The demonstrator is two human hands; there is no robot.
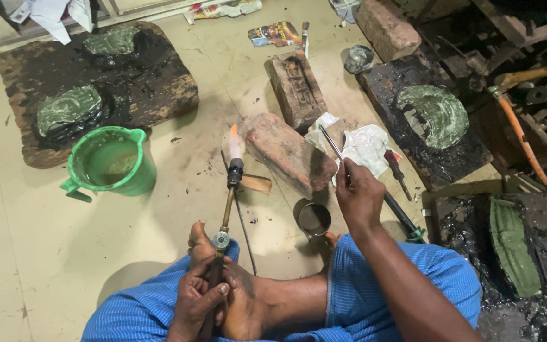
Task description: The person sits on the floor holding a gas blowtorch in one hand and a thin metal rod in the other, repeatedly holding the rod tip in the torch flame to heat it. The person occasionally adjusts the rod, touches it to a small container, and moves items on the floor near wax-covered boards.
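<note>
Two hands are busy in the head view. The left hand (199,297), low over the crossed legs, has its fingers (213,292) wrapped round the dark handle of a long brass gas torch (225,215); beyond those fingers the tube runs out past a small valve to a black nozzle with a lit orange-white flame (233,142). The right hand (359,197) pinches a thin grey metal rod (332,143), fingers closed narrow on its lower end, the rod slanting up and away over a reddish clay brick (289,154) and a crumpled white cloth (365,147). Just below these fingers stands a small round metal cup (313,219). Far to the left of the torch fingers sits a green plastic jug (110,163) on the floor. Judging by looks, the torch is stiff, fairly heavy and hot at the tip, best held at the handle; the rod is light and rigid.
</note>
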